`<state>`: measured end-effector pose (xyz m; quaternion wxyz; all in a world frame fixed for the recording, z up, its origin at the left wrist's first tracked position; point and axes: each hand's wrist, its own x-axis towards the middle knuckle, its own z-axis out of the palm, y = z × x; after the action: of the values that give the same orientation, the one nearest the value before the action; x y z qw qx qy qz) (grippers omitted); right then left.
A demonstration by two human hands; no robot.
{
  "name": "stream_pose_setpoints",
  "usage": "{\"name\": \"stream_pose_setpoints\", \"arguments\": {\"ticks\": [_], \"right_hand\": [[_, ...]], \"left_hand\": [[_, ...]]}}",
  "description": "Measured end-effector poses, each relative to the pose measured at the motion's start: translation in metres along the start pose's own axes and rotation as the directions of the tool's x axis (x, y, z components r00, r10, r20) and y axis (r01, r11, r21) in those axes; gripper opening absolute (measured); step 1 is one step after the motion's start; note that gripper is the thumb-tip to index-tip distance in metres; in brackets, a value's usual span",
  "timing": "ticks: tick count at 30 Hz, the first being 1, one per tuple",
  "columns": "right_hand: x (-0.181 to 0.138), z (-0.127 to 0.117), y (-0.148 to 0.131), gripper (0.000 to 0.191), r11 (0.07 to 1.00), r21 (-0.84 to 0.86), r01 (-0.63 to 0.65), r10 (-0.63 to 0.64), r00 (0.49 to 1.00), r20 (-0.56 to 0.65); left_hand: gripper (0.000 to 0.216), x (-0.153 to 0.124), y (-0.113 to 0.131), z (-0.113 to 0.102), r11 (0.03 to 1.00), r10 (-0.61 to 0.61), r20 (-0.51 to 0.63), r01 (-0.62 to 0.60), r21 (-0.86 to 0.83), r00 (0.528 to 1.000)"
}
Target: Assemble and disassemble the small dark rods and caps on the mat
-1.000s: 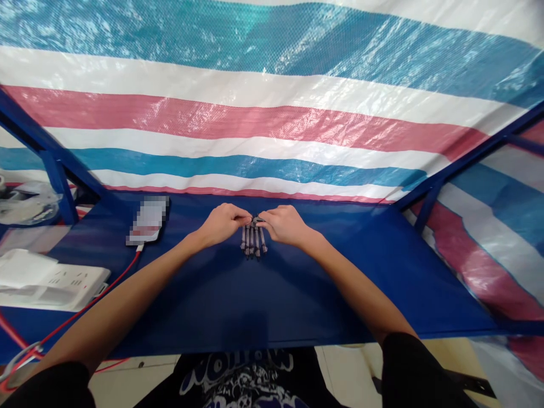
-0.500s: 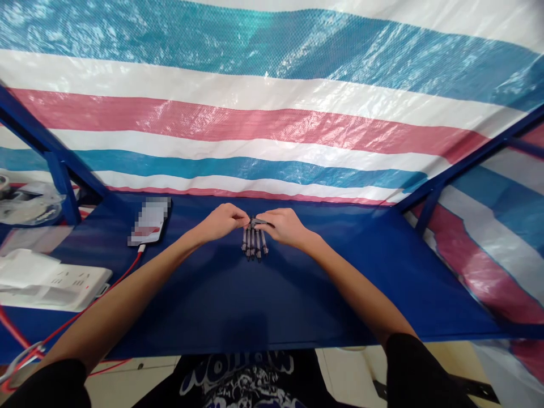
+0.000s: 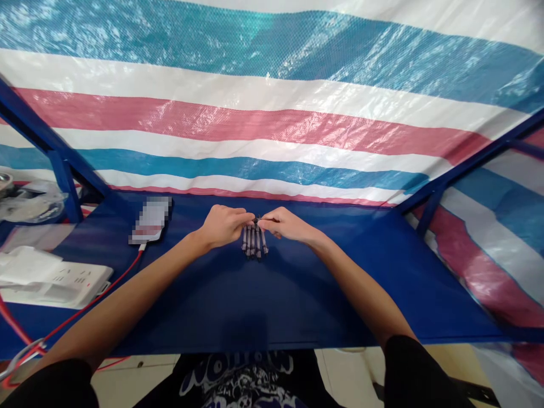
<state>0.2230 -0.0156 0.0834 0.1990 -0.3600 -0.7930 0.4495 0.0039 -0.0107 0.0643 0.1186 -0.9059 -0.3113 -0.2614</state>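
Both my hands meet over a small row of dark, thin stick-like pieces [image 3: 254,245] that lie side by side on the blue table [image 3: 263,300]. My left hand [image 3: 223,225] is closed, its fingertips pinched at the far end of the row. My right hand [image 3: 284,223] is closed too, pinching a small dark part [image 3: 256,220] just above the sticks. The fingertips of both hands almost touch each other. What exactly the small part is cannot be made out.
A phone [image 3: 150,226] on a red cable [image 3: 102,290] lies at the left of the table. A white power strip [image 3: 51,277] sits at the left edge. A striped tarp [image 3: 272,113] hangs behind. Blue frame bars [image 3: 459,170] run at both sides.
My right hand has flattened and stretched out a little, its fingertips staying at the small part. The left hand and the row of sticks stay where they were.
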Motion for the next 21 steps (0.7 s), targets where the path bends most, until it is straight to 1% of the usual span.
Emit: {"name": "stream_pose_setpoints", "arguments": {"ticks": [3, 6, 11, 14, 16, 19, 21], "right_hand": [[0.001, 0.0, 0.001, 0.041, 0.998, -0.051, 0.047, -0.048, 0.998, -0.027], [0.001, 0.001, 0.001, 0.042, 0.988, -0.12, 0.093, -0.099, 0.994, -0.053], [-0.001, 0.0, -0.003, 0.04, 0.966, -0.227, 0.126, -0.148, 0.986, -0.083], [-0.003, -0.001, -0.005, 0.037, 0.948, -0.293, 0.126, -0.154, 0.985, -0.073], [-0.003, -0.002, -0.005, 0.034, 0.933, -0.334, 0.134, -0.163, 0.985, -0.059], [-0.003, 0.0, -0.004, 0.032, 0.905, -0.399, 0.148, -0.181, 0.982, -0.046], [-0.002, 0.001, -0.002, 0.03, 0.887, -0.438, 0.146, -0.188, 0.981, -0.054]], "left_hand": [[0.025, 0.001, 0.0, 0.002, 0.996, -0.063, 0.054, 0.067, -0.059, 0.997], [0.025, 0.003, -0.001, 0.002, 0.98, -0.142, 0.116, 0.156, -0.12, 0.983], [0.025, 0.008, 0.001, -0.006, 0.92, -0.254, 0.241, 0.311, -0.237, 0.937], [0.025, 0.012, 0.002, -0.012, 0.847, -0.295, 0.336, 0.408, -0.341, 0.894], [0.025, 0.014, 0.001, -0.015, 0.774, -0.3, 0.411, 0.472, -0.423, 0.861], [0.024, 0.016, -0.001, -0.017, 0.667, -0.239, 0.515, 0.525, -0.528, 0.823], [0.024, 0.016, -0.002, -0.016, 0.639, -0.205, 0.558, 0.542, -0.545, 0.804]]}}
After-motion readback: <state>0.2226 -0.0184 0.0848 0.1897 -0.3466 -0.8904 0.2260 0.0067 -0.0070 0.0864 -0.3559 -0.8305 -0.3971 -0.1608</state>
